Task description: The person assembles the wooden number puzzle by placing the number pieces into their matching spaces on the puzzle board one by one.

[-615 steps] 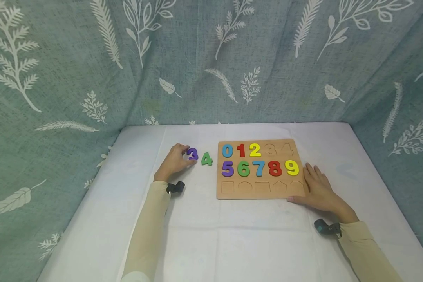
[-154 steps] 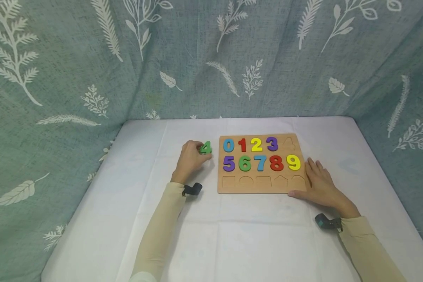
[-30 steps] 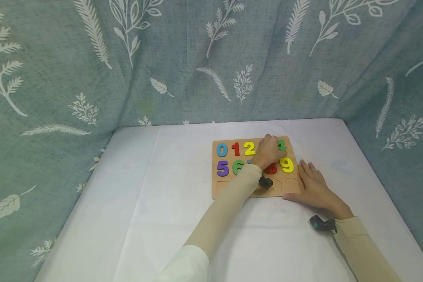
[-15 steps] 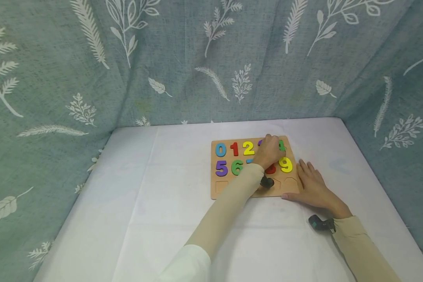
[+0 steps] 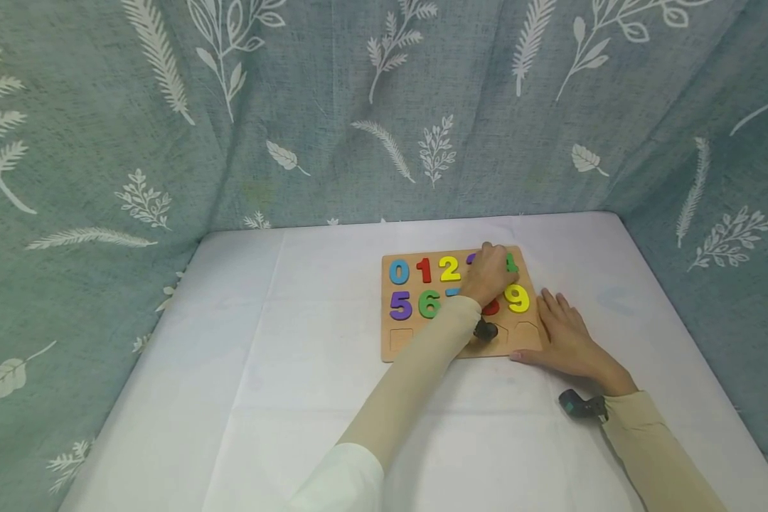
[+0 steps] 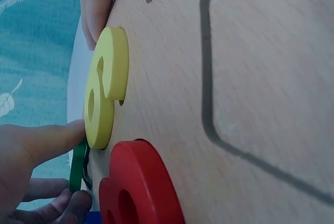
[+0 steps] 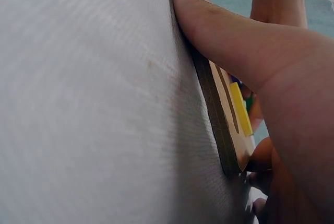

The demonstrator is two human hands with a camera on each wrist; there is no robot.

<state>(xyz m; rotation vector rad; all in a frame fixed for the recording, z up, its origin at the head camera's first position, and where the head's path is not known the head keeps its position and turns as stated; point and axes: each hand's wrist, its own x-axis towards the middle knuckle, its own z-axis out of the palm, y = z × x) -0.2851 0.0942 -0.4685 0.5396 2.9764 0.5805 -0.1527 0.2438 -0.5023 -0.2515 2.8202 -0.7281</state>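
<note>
A wooden number puzzle board (image 5: 402, 340) lies on the white cloth. My left hand (image 5: 488, 274) reaches over it and pinches the green number 4 (image 5: 511, 264) at the top right recess. In the left wrist view the green 4 (image 6: 77, 165) stands between thumb and fingers, slightly raised, with a dark recess edge beside it. My right hand (image 5: 572, 344) rests against the board's right side, fingers extended. Its thumb (image 7: 224, 31) lies along the front edge in the right wrist view. The purple 3 (image 5: 471, 259) is mostly hidden by my left hand.
Several coloured numbers sit in the board, such as the yellow 9 (image 5: 517, 299) and red 8 (image 6: 138, 182). Outlined shape recesses run along its front row. A leaf-patterned curtain (image 5: 320, 142) encloses the back and sides of the table (image 5: 294, 341).
Earlier, my left hand held the purple 3, which then appeared in the board, and later picked the green 4 from the left. Over the last second it stays at the top right recess.
</note>
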